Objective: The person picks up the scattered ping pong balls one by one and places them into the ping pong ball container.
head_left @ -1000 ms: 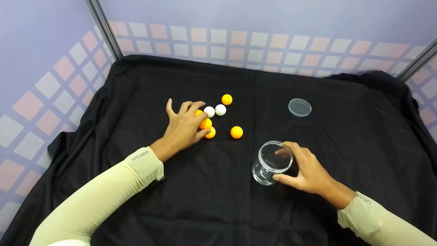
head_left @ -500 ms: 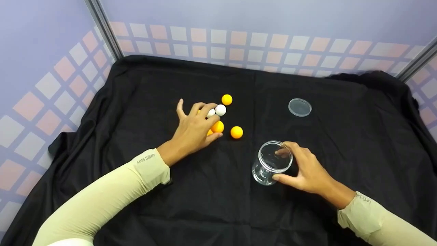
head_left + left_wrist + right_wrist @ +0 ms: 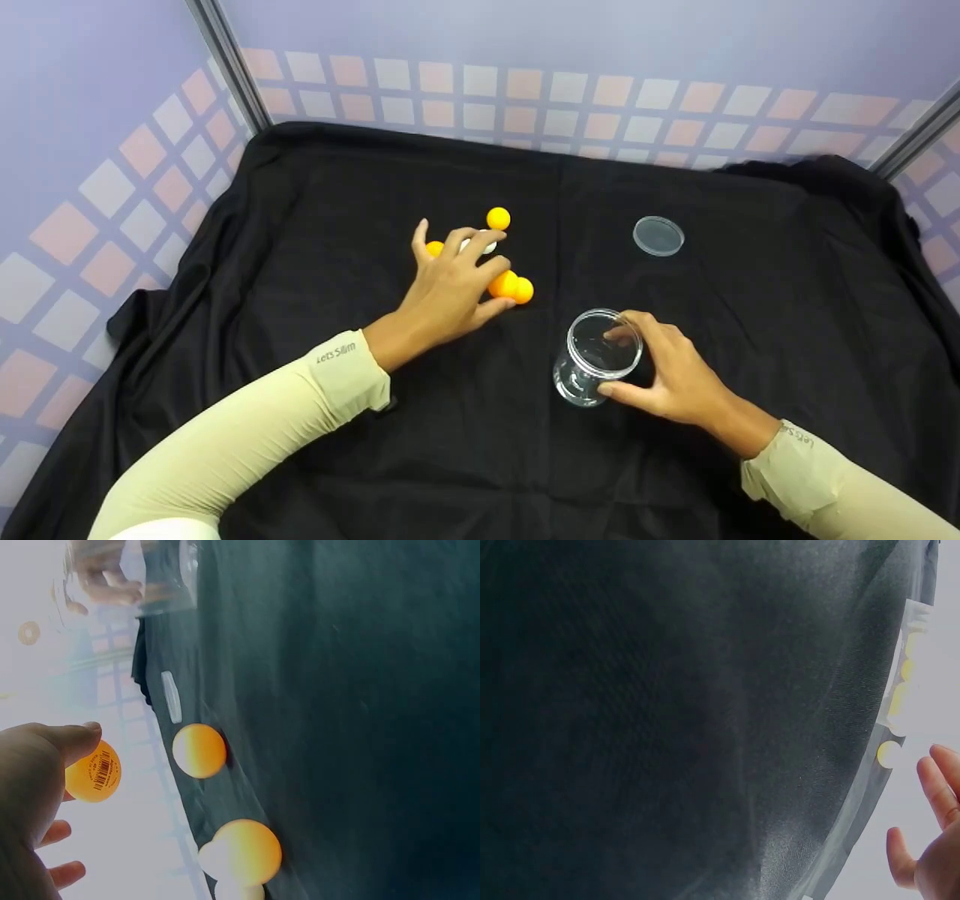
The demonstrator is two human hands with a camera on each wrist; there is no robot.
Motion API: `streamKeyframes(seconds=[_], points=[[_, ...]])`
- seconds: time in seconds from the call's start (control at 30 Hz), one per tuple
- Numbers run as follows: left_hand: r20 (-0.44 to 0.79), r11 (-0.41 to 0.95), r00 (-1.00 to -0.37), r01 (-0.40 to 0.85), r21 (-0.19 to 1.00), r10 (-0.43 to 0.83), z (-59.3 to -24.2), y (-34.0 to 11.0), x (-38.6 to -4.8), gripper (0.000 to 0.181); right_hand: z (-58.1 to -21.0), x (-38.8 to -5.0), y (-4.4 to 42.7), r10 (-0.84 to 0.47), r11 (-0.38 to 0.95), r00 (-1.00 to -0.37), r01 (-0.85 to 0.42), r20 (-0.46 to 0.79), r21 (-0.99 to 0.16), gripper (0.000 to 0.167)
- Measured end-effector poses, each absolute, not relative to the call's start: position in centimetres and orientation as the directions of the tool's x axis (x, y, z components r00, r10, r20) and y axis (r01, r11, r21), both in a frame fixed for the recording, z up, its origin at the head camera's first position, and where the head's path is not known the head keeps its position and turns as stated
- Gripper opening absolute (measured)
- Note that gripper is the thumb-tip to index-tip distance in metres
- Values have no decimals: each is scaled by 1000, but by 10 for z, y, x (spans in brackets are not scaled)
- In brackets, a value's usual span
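In the head view my left hand (image 3: 455, 289) pinches an orange ping-pong ball (image 3: 502, 284) between thumb and fingers. The left wrist view shows printed marks on this held ball (image 3: 94, 772), lifted off the cloth. Another orange ball (image 3: 525, 290) lies just right of it. White balls (image 3: 489, 244) are partly covered by my left fingers, and one more orange ball (image 3: 435, 249) shows behind the hand. My right hand (image 3: 671, 375) grips a clear, lidless jar (image 3: 577, 382) round its side. The jar stands upright with nothing visible inside.
A clear round lid (image 3: 659, 236) lies at the back right. Beyond the white balls sits an orange ball (image 3: 498, 218). Black cloth (image 3: 420, 450) with folds covers the table, and patterned panels (image 3: 525, 90) rise behind it.
My left hand has moved right with the orange ball, from the left cluster to beside the single orange ball. The right hand and jar have stayed still.
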State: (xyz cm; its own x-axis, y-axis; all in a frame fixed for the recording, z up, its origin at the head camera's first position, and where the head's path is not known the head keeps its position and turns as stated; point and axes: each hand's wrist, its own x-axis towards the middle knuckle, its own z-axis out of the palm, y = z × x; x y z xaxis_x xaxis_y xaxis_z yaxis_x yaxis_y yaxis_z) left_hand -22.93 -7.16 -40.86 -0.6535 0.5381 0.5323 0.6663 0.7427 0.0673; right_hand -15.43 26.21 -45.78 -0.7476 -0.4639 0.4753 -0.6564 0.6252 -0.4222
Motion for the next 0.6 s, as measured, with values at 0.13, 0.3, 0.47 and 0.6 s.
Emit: streamKeyframes(seconds=[0.13,0.3,0.47,0.6], points=[[553,727,-627,684,55,549,-404,-64,-224,32,-458,-154,262,-466,617,-745,-660,477,-428,82],[560,712,-615,700,62,555,-400,-55,-218,32,-457,-155,261,-475,604,-737,-671,481,-431,83],[550,702,-614,709,69,566,-396,-47,-215,33,-457,-155,262,-477,603,-736,-671,480,-431,83],[546,694,-615,715,83,569,-392,-40,-212,34,-456,-155,262,-476,612,-739,-668,476,-425,83]])
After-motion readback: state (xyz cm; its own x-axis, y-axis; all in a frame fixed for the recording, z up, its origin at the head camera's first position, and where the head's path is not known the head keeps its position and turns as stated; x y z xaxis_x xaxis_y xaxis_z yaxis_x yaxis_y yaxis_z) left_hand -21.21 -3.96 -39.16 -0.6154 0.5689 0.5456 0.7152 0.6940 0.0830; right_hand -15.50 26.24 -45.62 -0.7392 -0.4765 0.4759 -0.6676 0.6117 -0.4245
